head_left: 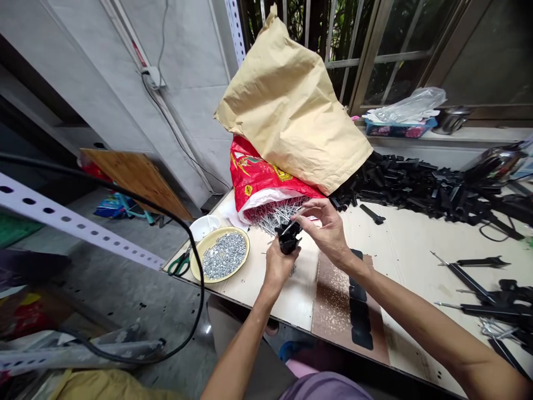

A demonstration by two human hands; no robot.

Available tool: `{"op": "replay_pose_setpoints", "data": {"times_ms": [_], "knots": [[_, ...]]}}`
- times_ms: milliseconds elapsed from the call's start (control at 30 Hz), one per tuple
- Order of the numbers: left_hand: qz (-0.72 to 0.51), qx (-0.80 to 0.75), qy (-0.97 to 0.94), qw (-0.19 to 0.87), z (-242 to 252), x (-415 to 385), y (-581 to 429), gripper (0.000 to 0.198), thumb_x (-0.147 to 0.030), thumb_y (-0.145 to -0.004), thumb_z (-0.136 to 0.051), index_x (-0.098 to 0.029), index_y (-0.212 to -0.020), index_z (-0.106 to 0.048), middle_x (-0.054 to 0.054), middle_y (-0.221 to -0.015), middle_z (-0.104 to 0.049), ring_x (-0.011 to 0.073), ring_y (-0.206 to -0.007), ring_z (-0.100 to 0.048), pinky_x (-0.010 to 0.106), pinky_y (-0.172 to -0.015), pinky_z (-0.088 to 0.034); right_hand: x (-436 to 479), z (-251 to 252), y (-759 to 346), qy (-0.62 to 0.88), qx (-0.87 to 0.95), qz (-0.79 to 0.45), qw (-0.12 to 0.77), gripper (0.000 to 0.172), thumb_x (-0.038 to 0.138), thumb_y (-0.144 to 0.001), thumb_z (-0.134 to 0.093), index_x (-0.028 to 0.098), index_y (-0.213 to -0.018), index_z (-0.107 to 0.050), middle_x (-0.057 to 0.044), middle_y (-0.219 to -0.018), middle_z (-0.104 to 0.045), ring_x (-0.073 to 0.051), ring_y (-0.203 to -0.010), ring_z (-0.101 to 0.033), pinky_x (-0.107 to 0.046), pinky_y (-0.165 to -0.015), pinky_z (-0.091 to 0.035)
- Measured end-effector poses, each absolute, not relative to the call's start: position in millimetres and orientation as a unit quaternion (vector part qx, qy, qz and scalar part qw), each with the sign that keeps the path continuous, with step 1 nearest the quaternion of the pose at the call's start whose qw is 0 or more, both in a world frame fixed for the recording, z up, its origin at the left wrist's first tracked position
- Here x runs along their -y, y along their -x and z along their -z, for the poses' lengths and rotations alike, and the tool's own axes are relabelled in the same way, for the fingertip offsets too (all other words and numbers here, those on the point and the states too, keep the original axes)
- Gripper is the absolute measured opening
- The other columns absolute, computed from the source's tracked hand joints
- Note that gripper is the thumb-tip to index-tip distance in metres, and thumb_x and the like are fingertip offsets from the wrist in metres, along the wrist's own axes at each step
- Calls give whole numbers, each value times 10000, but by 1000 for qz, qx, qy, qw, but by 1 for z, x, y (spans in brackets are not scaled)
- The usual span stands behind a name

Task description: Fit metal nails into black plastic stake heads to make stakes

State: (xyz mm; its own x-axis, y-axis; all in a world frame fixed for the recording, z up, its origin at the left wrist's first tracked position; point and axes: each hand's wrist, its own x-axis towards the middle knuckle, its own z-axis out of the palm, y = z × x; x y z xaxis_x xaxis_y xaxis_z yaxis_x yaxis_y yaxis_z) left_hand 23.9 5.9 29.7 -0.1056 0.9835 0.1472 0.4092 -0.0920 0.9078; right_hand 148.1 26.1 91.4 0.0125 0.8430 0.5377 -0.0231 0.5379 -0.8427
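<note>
A pale worktable stands under a barred window, against a grey wall. Above its near edge, toward the left corner, the left hand is closed around a black plastic part. The part stands roughly upright out of the fist, with its top end toward the far edge of the table.

The right hand is just beside it. Its thumb and first fingers pinch a thin metal pin, and the other fingers are loosely curled. The pin's long axis slants from the right fingertips down and left, and its lower tip meets the top of the black part.

At the far left corner a red bag lies on its side, spilling long nails toward the hands. A big brown paper sack leans on top of it. Near the left edge sits a yellow dish heaped with small silvery fasteners. A white bowl is behind the dish, and green-handled scissors lie at the near left corner.

A heap of black parts runs along the far edge, and pinned black pieces lie by the right edge.
</note>
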Motion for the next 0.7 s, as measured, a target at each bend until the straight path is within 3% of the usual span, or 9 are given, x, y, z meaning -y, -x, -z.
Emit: {"op": "replay_pose_setpoints", "data": {"times_ms": [167, 400, 467, 567, 633, 700], "knots": [[-439, -583, -530, 431, -28, -9, -24, 228, -242, -622, -691, -140, -824, -661, 20, -703, -654, 155, -588, -563, 249, -538, -414, -22, -90, -151, 331, 593, -336, 652, 243, 278, -812, -615, 239, -1014, -486, 13, -878, -611, -138, -828, -644, -303, -759, -514], [-460, -560, -541, 427, -30, -10, -29, 258, -226, -587, -711, -136, -820, -645, -8, -643, -599, 129, -563, -519, 230, -514, -399, -23, -86, -152, 339, 675, -307, 579, 228, 249, -789, -640, 240, -1000, -552, 5, -904, -613, -137, -793, -633, -325, -790, -500], [-467, -548, -537, 439, -33, -9, -30, 260, -221, -582, -724, -134, -812, -640, -12, -635, -585, 120, -557, -513, 226, -511, -411, -22, -87, -156, 345, 701, -287, 555, 211, 268, -805, -626, 246, -1010, -580, -7, -937, -623, -154, -860, -623, -359, -864, -472], [-482, -523, -498, 497, -40, -8, -30, 313, -256, -584, -753, -127, -843, -635, -8, -654, -579, 116, -551, -523, 238, -505, -459, -20, -87, -165, 368, 686, -254, 573, 314, 329, -818, -620, 260, -1119, -571, -36, -1120, -597, -189, -1065, -550, -391, -983, -393], [-497, -485, -465, 549, -46, -6, -30, 362, -293, -588, -771, -124, -873, -625, -2, -685, -580, 118, -556, -536, 263, -507, -502, -19, -81, -170, 402, 644, -291, 582, 366, 386, -844, -579, 252, -1183, -538, -52, -1189, -570, -194, -1115, -518, -384, -986, -393], [-508, -434, -451, 592, -51, -4, -32, 389, -322, -601, -776, -121, -891, -613, 3, -702, -582, 124, -570, -552, 296, -532, -538, -18, -72, -172, 420, 622, -368, 549, 345, 454, -884, -489, 225, -1129, -570, -58, -1092, -614, -189, -1022, -561, -366, -900, -455]]}}
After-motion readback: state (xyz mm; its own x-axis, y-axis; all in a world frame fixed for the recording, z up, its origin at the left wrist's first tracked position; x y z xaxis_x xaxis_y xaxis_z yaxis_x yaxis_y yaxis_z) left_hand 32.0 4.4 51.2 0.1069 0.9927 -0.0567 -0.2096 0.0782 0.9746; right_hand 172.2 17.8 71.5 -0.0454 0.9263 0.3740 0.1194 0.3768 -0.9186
